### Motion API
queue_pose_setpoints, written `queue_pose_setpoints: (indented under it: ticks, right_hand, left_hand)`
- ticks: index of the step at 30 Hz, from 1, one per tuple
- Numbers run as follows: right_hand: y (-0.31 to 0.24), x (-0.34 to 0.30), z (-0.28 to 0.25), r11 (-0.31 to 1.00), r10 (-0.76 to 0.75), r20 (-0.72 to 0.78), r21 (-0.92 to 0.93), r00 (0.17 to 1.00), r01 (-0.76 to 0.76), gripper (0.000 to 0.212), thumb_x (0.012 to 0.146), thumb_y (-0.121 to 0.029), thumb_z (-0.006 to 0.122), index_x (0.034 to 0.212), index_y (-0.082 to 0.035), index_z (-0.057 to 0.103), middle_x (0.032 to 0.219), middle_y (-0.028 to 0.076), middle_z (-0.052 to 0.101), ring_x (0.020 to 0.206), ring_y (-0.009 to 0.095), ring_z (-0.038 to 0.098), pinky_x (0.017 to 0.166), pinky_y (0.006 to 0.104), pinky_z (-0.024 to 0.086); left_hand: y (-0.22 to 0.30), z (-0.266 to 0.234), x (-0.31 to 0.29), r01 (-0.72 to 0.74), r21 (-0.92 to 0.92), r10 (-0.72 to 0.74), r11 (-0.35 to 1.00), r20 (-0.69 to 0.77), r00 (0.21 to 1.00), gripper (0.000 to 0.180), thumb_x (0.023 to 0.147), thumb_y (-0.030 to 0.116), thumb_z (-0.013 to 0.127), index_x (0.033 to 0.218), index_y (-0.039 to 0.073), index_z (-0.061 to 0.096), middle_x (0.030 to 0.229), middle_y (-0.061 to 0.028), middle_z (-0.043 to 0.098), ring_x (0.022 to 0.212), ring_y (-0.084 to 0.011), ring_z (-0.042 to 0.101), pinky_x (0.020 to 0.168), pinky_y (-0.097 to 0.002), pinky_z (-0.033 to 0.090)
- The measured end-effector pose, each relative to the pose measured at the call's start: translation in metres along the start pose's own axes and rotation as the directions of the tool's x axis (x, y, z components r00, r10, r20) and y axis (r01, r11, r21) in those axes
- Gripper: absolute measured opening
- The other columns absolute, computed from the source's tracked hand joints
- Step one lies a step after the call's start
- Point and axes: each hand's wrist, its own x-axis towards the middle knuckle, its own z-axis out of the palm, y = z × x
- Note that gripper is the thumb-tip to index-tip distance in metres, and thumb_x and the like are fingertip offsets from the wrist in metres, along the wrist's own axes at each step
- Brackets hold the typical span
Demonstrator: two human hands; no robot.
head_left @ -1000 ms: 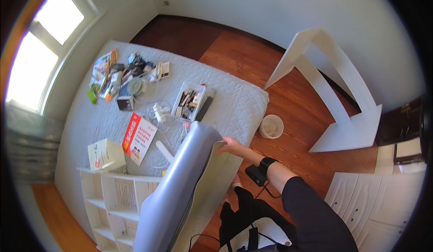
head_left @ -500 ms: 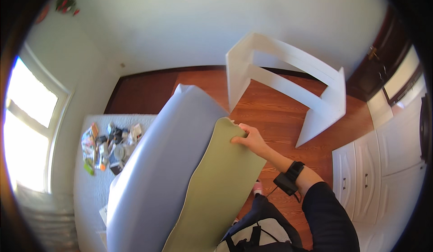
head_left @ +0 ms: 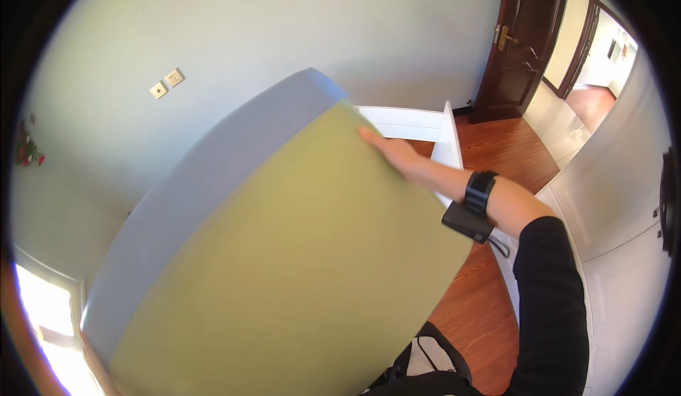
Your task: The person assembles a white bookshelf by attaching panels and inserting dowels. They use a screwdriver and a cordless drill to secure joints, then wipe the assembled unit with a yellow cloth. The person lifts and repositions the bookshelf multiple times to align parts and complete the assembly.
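A large, flexible mat (head_left: 298, 254), green with a blue-violet band along its far side, spreads in front of me and fills much of the view. My right hand (head_left: 394, 153) grips its right edge near the far corner, the thumb on the green face and the other fingers hidden behind. At the mat's lower left edge a small part of my left hand (head_left: 96, 364) shows, closed around the edge; most of its fingers are out of sight. The mat is held up, tilted and slightly blurred.
Beyond the mat stands a white panel frame (head_left: 448, 137) on the reddish wooden floor (head_left: 489, 304), partly covered. A dark door (head_left: 521, 48) stands ajar at the far right. White cabinets (head_left: 617, 254) line the right side; a window (head_left: 53, 304) is at lower left.
The mat has been raised and spread wider, with more of its green face showing; it now hides the bed. My left hand has come into sight. The view has swung right.
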Motion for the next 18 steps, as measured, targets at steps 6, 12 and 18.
queue_pose_setpoints:
  ticks: [6,12,18]
  right_hand:
    - [0.033,0.042,-0.139,0.956,0.009,0.166,0.286,0.986,-0.057,0.082,0.084,-0.065,0.054,0.131,0.002,0.049,0.132,0.019,0.049,0.122,0.026,0.048,0.098,0.0401,0.042]
    - [0.102,0.072,-0.208,0.944,0.25,-0.223,0.272,0.942,-0.186,0.076,0.083,-0.062,0.058,0.125,0.002,0.055,0.127,0.016,0.054,0.115,0.026,0.052,0.094,0.0368,0.043]
    - [0.098,0.154,-0.264,0.937,0.35,-0.436,0.162,0.829,-0.311,0.084,0.083,-0.07,0.046,0.122,0.004,0.057,0.12,0.017,0.059,0.11,0.028,0.057,0.089,0.0364,0.044]
  left_hand:
    - [0.104,0.159,0.113,-0.09,-0.104,0.107,0.99,0.165,0.98,0.062,0.092,0.046,0.052,0.134,0.001,0.047,0.133,-0.0154,0.05,0.12,-0.0252,0.048,0.101,-0.034,0.036]
    - [0.248,0.353,0.177,0.099,-0.245,-0.019,0.965,0.31,0.951,0.065,0.089,0.049,0.056,0.135,0.005,0.047,0.133,-0.0145,0.051,0.119,-0.0223,0.049,0.102,-0.033,0.036]
    - [0.329,0.536,0.241,0.054,-0.263,0.035,0.963,0.324,0.945,0.07,0.087,0.057,0.055,0.123,-0.003,0.056,0.122,-0.0196,0.058,0.112,-0.0248,0.054,0.098,-0.035,0.039]
